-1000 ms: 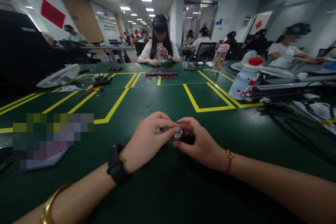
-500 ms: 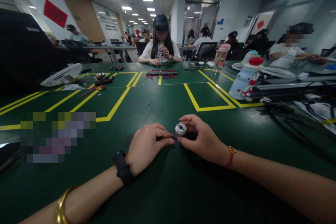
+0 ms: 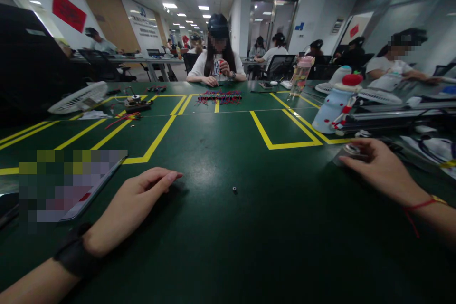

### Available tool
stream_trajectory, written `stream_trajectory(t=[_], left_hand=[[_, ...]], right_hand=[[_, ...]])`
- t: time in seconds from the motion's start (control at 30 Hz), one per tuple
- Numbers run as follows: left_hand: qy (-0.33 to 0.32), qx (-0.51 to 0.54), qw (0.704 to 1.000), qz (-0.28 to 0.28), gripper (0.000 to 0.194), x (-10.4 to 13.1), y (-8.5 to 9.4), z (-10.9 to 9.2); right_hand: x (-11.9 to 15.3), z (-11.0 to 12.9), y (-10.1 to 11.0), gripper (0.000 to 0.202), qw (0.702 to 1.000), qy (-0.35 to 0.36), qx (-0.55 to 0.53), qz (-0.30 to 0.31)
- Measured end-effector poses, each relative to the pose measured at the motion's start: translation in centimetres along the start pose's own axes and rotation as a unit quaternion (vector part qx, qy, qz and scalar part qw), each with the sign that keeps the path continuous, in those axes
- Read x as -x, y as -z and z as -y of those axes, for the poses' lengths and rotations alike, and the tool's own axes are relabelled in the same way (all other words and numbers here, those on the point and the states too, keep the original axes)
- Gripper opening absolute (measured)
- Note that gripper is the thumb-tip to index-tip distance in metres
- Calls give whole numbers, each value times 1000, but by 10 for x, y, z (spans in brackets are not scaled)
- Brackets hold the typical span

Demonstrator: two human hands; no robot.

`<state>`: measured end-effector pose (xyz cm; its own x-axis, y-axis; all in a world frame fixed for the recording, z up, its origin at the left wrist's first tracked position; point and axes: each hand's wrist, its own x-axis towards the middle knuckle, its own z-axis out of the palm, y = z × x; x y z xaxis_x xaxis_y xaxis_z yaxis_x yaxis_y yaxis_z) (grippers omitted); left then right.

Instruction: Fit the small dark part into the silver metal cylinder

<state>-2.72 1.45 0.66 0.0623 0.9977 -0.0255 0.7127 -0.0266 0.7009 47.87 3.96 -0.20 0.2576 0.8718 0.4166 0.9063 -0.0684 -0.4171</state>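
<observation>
My right hand (image 3: 383, 164) is out at the right of the green table (image 3: 213, 152), its fingers and thumb round a small round metal part (image 3: 352, 150). At the left, my left hand (image 3: 146, 194) hovers low over or rests on the table; its fingers are together, thumb against them, and whatever may lie between the tips cannot be made out. A tiny metal piece (image 3: 234, 189) lies on the table between my two hands, touched by neither.
A blue bottle (image 3: 329, 109) and a pink-lidded bottle (image 3: 301, 76) stand at the right, near cables (image 3: 420, 152). Red and blue wires (image 3: 220, 98) lie ahead, before a seated person (image 3: 217, 61). A blurred flat item (image 3: 103, 180) lies left.
My right hand has moved far to the right with the round metal part. My left hand has drawn back to the left. The tiny metal piece now shows between them.
</observation>
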Motion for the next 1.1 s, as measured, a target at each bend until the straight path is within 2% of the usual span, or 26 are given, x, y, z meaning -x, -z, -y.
stream_trajectory(t=[0.07,0.1,0.13,0.17,0.23,0.3,0.37,0.43,0.5,0.57,0.67,0.73,0.8,0.9,1.0,1.1], left_hand=[[-7,-3,1000,4,36,-1,-2,-2],[-9,-4,1000,6,36,-2,-2,-3],[-11,-6,1000,7,36,-3,-2,-3],[-12,-8,1000,7,36,-4,-2,-3],[-10,-12,1000,7,37,-5,-1,-1],[-10,-18,1000,6,37,-5,-1,1],[-11,-24,1000,2,35,-6,-1,3],[-17,-24,1000,0,34,-6,0,3],[-21,-23,1000,0,34,-5,-1,2],[-24,-20,1000,1,35,-5,-1,2],[-26,-14,1000,1,34,-5,-2,3],[-27,-14,1000,2,33,-5,-3,4],[-26,-14,1000,6,33,-5,-4,4],[-24,-14,1000,9,33,-4,-4,-1],[-16,-14,1000,11,33,-1,-3,-8],[-8,-17,1000,9,33,1,-1,-13]], right_hand=[[2,17,-3,68,992,99,32,-65],[4,32,-6,66,984,159,37,-76],[9,51,-11,61,974,216,26,-58],[15,72,-18,52,965,263,-3,-13],[30,117,-35,39,938,315,-79,120],[47,156,-54,45,914,322,-136,208],[58,184,-71,43,899,320,-158,254],[61,196,-78,29,895,315,-165,268],[54,191,-72,22,901,309,-170,251],[39,171,-55,21,921,303,-155,189],[12,120,-21,21,955,288,-55,43],[-2,82,1,22,965,259,42,-5],[-12,49,18,22,971,206,118,-2],[-17,19,34,30,985,59,152,63],[-18,13,39,39,986,-47,109,115],[-17,14,38,37,988,-55,83,121]])
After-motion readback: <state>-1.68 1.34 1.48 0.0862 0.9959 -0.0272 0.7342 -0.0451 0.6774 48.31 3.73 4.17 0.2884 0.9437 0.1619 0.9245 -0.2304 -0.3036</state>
